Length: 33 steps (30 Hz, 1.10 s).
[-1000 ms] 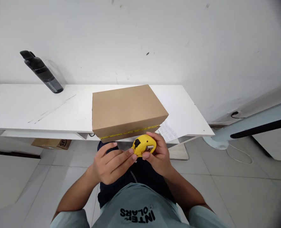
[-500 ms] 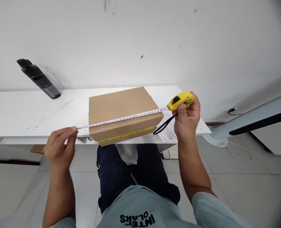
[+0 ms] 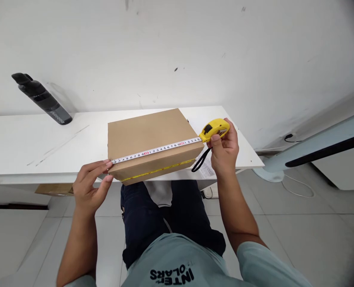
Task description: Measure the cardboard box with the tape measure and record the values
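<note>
A brown cardboard box [image 3: 143,129] lies on the white table with a yellow strip [image 3: 159,170] along its front side. Across the front part of its top stretches the white tape blade [image 3: 164,148] of a yellow tape measure [image 3: 215,128]. My left hand [image 3: 88,185] has its fingertips on the blade's end at the box's left edge, the thumb lower near the corner. Closed around the tape measure's case, my right hand [image 3: 225,153] is just beyond the box's right edge. A black wrist strap [image 3: 199,161] hangs from the case.
A dark bottle [image 3: 43,97] stands at the left on the white table [image 3: 60,147], close to the wall. Printed paper [image 3: 206,167] lies beside the box on the right. Below the table's left part is another brown box [image 3: 54,189]. A pale blue column [image 3: 320,135] rises at the right.
My left hand has moved right, bringing the blade's end to the box's left edge. My right hand and the case have shifted left, and less blade is out.
</note>
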Each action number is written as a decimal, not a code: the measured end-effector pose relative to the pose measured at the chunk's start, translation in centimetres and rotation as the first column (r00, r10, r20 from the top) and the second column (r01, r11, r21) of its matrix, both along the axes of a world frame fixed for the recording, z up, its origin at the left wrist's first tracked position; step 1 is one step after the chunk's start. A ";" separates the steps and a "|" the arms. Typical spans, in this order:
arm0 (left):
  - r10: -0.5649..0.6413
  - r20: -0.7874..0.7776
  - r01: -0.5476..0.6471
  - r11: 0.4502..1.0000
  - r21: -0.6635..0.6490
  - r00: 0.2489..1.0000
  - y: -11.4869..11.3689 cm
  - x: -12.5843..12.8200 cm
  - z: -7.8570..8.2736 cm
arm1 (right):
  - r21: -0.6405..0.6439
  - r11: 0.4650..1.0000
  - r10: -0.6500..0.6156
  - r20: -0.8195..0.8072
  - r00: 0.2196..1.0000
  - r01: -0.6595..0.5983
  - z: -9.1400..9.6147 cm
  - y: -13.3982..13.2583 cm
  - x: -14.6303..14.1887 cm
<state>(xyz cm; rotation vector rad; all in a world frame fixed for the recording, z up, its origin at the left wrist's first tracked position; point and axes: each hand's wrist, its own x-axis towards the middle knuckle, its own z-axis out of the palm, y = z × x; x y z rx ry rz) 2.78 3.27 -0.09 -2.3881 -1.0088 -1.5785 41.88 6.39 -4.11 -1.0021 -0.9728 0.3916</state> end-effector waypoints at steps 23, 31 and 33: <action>0.108 -0.064 -0.097 0.983 0.153 0.992 0.1 -0.1 -0.3 | -0.007 1.000 -0.003 -0.032 0.999 0.002 0.8 -0.7 -0.2; 0.045 -0.274 0.052 0.940 0.337 0.961 -5.6 3.3 -0.5 | 0.040 0.998 0.042 -0.082 0.996 -0.039 0.8 -8.2 -3.7; -0.028 -0.283 0.138 0.916 0.376 0.959 -6.5 5.6 -1.2 | -0.010 0.987 0.160 -0.100 0.982 -0.162 0.2 -10.0 -5.4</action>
